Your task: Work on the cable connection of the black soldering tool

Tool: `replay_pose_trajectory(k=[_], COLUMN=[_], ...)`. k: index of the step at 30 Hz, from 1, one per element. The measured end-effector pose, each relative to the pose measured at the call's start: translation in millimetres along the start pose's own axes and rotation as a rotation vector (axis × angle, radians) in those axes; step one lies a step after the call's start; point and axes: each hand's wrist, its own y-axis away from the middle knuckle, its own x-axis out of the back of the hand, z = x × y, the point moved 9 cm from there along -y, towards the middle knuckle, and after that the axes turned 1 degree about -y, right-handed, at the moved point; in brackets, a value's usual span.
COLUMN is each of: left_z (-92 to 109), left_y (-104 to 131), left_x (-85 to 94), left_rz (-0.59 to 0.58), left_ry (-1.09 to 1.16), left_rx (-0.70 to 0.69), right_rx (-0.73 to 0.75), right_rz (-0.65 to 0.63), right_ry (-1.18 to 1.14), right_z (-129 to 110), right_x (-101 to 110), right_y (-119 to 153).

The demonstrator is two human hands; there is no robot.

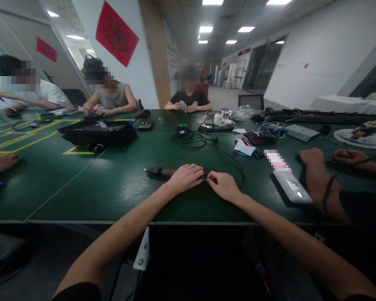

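An electric screwdriver [164, 172] with a black nose and brownish body lies across the green table in front of me, its nose to the left. My left hand [188, 177] wraps over the rear of the body, pressing it down. At the tail end, my right hand [224, 184] pinches the black cable's plug, fingers and thumb closed together. The fingertips of both hands nearly meet there, so whether the plug sits in the tool cannot be seen. From this spot a black cable [243, 173] curves right and back to a coil [192, 140].
A black tray-like housing [98, 133] stands back left. A white device [291, 186] lies right, beside a co-worker's arm [319, 175]. Behind it are a blue-white packet [244, 147], wire bundles [272, 131] and a white fan grille [360, 138]. Several people sit around the table.
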Motion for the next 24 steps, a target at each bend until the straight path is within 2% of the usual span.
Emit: replay_pose_trajectory(k=[13, 17, 22, 24], left_z=[4.1, 1.2, 4.0, 1.5], left_y=[0.4, 0.2, 0.2, 0.0], left_x=[0.0, 0.1, -1.8, -1.4], left_rz=[-0.010, 0.000, -0.004, 0.003], left_ry=[0.007, -0.014, 0.018, 0.003], left_rx=[-0.038, -0.013, -0.062, -0.036], right_rx=[0.020, 0.024, 0.026, 0.026], right_rz=[0.018, 0.019, 0.012, 0.006], right_ry=[-0.013, -0.026, -0.037, -0.040], right_z=[1.7, 2.0, 0.4, -0.5], right_x=[-1.2, -1.3, 0.9, 1.6], right_y=[-0.6, -0.3, 0.1, 0.1])
